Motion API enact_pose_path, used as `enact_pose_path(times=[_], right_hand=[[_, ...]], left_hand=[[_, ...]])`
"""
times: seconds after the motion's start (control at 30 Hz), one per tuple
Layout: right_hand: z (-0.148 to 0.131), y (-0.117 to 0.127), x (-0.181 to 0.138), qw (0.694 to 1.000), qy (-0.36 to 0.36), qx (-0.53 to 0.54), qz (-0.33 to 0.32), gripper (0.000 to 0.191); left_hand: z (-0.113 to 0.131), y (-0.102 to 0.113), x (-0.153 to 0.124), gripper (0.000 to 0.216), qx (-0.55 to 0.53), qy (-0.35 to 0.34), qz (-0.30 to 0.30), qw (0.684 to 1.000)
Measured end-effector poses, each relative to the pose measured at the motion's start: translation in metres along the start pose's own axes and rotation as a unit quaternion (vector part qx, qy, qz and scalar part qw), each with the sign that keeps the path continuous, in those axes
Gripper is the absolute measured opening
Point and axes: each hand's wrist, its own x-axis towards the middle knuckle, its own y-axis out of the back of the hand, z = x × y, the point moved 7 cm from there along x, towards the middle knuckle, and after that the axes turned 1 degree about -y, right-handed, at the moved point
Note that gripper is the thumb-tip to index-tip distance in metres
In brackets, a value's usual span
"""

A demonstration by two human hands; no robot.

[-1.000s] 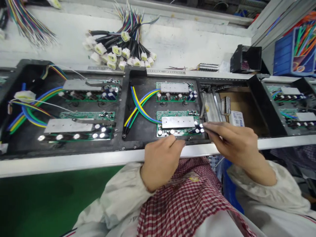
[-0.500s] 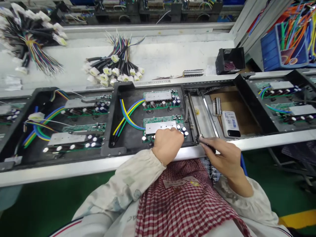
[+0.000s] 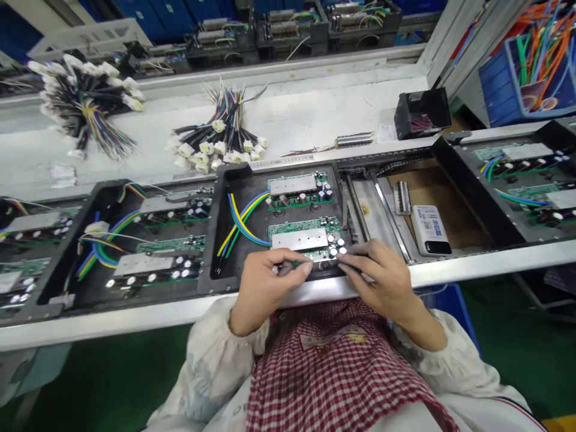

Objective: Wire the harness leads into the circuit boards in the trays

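My left hand (image 3: 265, 285) is at the front edge of the nearer circuit board (image 3: 306, 225), thumb and forefinger pinched together; whatever lies between them is too small to make out. My right hand (image 3: 380, 276) is at the board's front right corner, its fingertips close together beside the white-topped capacitors (image 3: 337, 245). What it pinches, if anything, is hidden. The board carries a flat silver heat sink (image 3: 299, 239), and blue, yellow and green wires (image 3: 243, 222) run from its left end. A second circuit board (image 3: 299, 189) lies behind it in the same black tray (image 3: 243, 174).
Right of the tray are a metal rod (image 3: 359, 207), a white box-shaped device (image 3: 431, 230) and a pin strip (image 3: 402, 198). Behind lie cable bundles (image 3: 220, 135) and a small black bin (image 3: 423, 114). More trays with boards (image 3: 166, 240) line both sides. A silver rail (image 3: 216, 306) runs in front.
My right hand has left the rod's front end and moved left to the board's corner. My left hand has shifted left and turned from a fist to a pinch. The view has shifted slightly.
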Motion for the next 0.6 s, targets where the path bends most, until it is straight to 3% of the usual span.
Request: enact_pose_path(times=[0.03,0.1,0.2,0.33,0.47,0.6], right_hand=[[-0.008,0.000,0.005,1.000,0.009,0.023,0.012,0.016],[-0.025,-0.001,0.014,0.998,0.036,0.042,0.029,0.020],[-0.045,-0.010,0.020,0.998,0.062,0.009,0.031,0.019],[-0.055,-0.016,0.018,0.996,0.080,-0.028,0.008,0.019],[-0.042,-0.011,0.022,0.998,0.029,-0.051,0.000,0.017],[-0.029,-0.034,0.026,0.990,0.042,-0.128,-0.030,0.007]], left_hand=[[-0.010,-0.002,-0.003,0.018,-0.110,0.059,-0.015,0.992],[-0.023,-0.015,-0.007,0.024,-0.291,0.148,-0.060,0.943],[-0.029,-0.031,-0.011,0.026,-0.421,0.198,-0.108,0.879],[-0.034,-0.032,-0.017,0.026,-0.463,0.191,-0.124,0.857],[-0.043,-0.028,-0.040,0.024,-0.457,0.191,-0.156,0.855],[-0.051,-0.032,-0.067,0.027,-0.457,0.205,-0.247,0.830]])
